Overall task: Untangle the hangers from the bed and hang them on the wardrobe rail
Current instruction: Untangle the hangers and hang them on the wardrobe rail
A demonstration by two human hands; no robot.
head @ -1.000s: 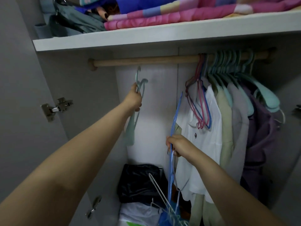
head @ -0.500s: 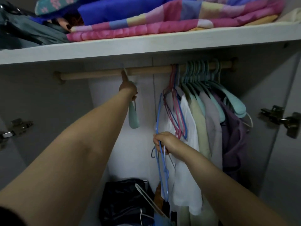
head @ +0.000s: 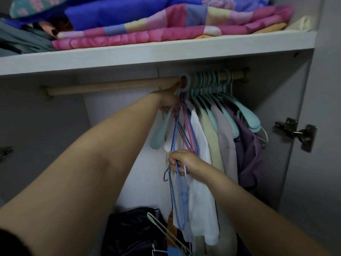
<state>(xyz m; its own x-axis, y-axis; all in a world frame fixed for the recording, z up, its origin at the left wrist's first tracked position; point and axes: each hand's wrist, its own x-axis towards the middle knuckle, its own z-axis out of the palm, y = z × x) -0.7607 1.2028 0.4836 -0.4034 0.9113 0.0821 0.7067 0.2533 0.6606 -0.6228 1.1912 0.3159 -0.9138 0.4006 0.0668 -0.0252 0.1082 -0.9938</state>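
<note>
A wooden wardrobe rail [head: 110, 87] runs under the white shelf [head: 147, 54]. My left hand [head: 167, 99] reaches up to the rail and grips a pale teal plastic hanger [head: 160, 132] just below its hook, which is looped over the rail beside the pink and blue wire hangers [head: 188, 126]. Lower down, my right hand [head: 181, 162] grips a bunch of thin blue wire hangers [head: 181, 198] that dangle below it. A white wire hanger [head: 166, 231] pokes up at the bottom. Whether it hangs from the bunch is unclear.
Shirts and jackets on teal hangers [head: 227, 111] fill the rail's right half. Folded quilts [head: 166, 21] lie on the shelf. A black bag [head: 134, 231] sits on the wardrobe floor. Door hinges [head: 295, 132] stick out at right. The rail's left half is bare.
My left hand has slid the teal hanger rightward along the rail up against the hung wire hangers. My right hand stays on the blue hangers. The view has shifted right.
</note>
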